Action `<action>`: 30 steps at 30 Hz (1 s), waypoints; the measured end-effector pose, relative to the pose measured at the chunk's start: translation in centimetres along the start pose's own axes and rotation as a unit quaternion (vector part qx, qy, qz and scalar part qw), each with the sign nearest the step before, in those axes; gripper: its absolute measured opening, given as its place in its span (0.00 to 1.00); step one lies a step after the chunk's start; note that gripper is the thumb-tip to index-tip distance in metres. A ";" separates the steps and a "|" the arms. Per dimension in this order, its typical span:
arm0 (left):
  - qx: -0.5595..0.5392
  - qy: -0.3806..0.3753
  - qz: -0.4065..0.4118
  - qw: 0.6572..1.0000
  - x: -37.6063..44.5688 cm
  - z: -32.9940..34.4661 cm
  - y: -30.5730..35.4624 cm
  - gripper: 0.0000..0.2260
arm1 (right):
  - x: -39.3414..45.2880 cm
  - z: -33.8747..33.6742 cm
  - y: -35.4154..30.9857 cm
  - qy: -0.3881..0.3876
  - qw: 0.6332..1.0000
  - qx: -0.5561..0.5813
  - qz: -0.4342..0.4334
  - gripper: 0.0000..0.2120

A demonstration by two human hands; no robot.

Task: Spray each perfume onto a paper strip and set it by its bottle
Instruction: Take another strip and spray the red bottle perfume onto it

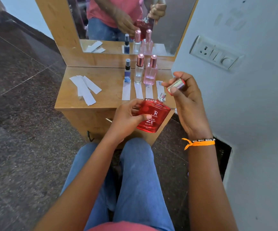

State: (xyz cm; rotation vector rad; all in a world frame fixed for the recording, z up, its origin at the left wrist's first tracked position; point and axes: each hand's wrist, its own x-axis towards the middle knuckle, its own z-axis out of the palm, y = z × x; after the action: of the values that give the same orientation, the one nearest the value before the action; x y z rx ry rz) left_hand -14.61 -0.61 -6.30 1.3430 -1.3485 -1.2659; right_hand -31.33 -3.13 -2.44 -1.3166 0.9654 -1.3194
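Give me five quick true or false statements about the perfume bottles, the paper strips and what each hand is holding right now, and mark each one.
1. The left hand holds the red bottle. True.
2. The red bottle's cap is on. False: the right hand pinches the cap, and the sprayer is bare.
3. Three bottles stand on the table. True: the small blue bottle, the clear bottle and the pink bottle.
4. The spare strips lie to the right of the bottles. False: they lie to the left.
5. The pink bottle lies on its side. False: it stands upright.
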 end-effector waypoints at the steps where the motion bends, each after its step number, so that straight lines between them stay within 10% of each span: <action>1: -0.007 0.000 0.001 1.000 0.0 -0.1 0.0 0.17 | 0.0 0.2 0.0 -0.021 1.000 -0.016 0.006 0.12; 18: -0.007 0.001 0.055 0.998 -0.2 -0.6 0.0 0.19 | 0.7 -0.9 -3.9 -0.158 0.931 -0.328 0.043 0.10; 30: -0.062 0.050 0.068 0.995 -0.5 0.5 0.3 0.19 | 1.1 1.3 -3.4 -0.017 0.923 -0.384 0.005 0.07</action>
State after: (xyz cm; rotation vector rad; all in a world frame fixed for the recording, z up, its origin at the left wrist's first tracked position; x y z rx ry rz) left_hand -15.12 -0.11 -6.05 1.1930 -1.2495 -1.1554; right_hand -30.30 -3.40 1.18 -1.8971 1.5483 -0.9177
